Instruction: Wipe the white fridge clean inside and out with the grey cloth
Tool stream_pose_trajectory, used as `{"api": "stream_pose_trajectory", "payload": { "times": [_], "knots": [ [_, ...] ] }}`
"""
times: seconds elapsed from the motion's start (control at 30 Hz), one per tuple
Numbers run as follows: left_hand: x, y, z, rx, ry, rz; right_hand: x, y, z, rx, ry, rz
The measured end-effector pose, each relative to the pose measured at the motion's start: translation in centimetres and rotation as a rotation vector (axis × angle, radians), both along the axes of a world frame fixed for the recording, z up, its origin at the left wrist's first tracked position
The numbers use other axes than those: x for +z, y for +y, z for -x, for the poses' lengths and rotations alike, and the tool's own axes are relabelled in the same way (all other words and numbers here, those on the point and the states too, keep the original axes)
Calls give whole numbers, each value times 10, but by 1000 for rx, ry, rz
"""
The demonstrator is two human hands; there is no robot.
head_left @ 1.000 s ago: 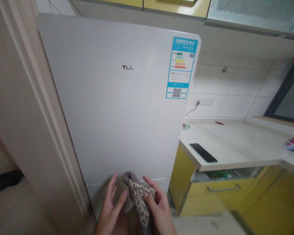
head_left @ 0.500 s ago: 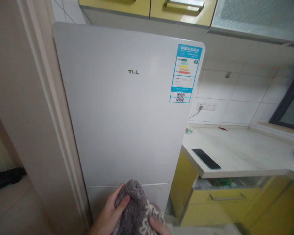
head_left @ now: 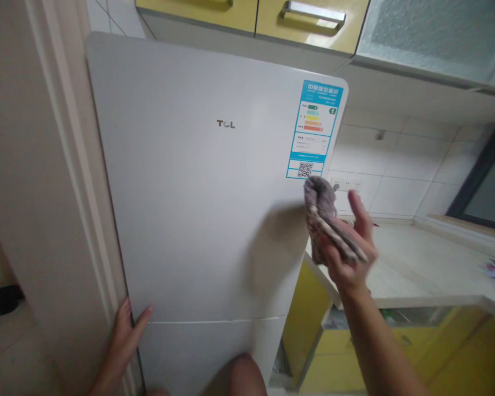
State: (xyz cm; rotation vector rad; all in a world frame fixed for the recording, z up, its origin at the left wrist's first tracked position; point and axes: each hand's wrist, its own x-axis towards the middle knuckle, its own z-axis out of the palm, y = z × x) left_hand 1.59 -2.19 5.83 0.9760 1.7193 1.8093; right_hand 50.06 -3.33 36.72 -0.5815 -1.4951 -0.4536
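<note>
In front of me stands a tall white refrigerator [head_left: 198,198] with a TCL logo and a blue energy label [head_left: 314,129]. My right hand [head_left: 352,253] is raised by its right edge, clutching a folded grey-brown cloth [head_left: 322,201] with a pale pattern. The cloth's top is just below the label; whether it touches the door I cannot tell. One digit of that hand sticks up, away from the cloth. Low on the left, my left hand [head_left: 126,335] rests at the refrigerator's side edge, thumb on the front, the other fingers stretched along the side and partly hidden.
A wall edge [head_left: 61,165] runs close along the refrigerator's left side. Yellow cabinets [head_left: 313,22] hang above. To the right is a white countertop [head_left: 429,258] over yellow drawers, with a wall socket [head_left: 347,185] behind. My knee [head_left: 245,374] shows at the bottom.
Both hands were together on the cloth low in the middle. My right hand has carried it up and right to the refrigerator's edge; my left hand let go and moved to the left edge.
</note>
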Motion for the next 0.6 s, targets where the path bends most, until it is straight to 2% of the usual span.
{"api": "stream_pose_trajectory", "payload": {
  "times": [0.07, 0.1, 0.17, 0.23, 0.3, 0.37, 0.43, 0.5, 0.53, 0.6],
  "knots": [
    [-10, 6, 5, -69, -5, 70, 25, 38, 21, -197, -241, -23],
    [-14, 8, 6, -84, -8, 103, 28, 54, 33, -284, -288, -10],
    [-24, 10, 8, -85, -17, 159, 15, 75, 53, -409, -317, 44],
    [-33, 11, 8, -62, -18, 192, -20, 82, 67, -438, -353, 124],
    [-38, 11, 7, -31, -10, 201, -69, 76, 74, -326, -469, 232],
    [-40, 11, 6, -23, 0, 205, -121, 62, 73, -68, -627, 375],
    [-40, 11, 6, -40, 10, 197, -165, 44, 68, 219, -731, 501],
    [-43, 11, 9, -66, 12, 157, -192, 26, 61, 390, -770, 531],
    [-46, 11, 12, -85, 13, 134, -199, 20, 56, 436, -775, 517],
    [-52, 12, 20, -125, 6, 97, -198, 13, 47, 503, -796, 486]
  ]
}}
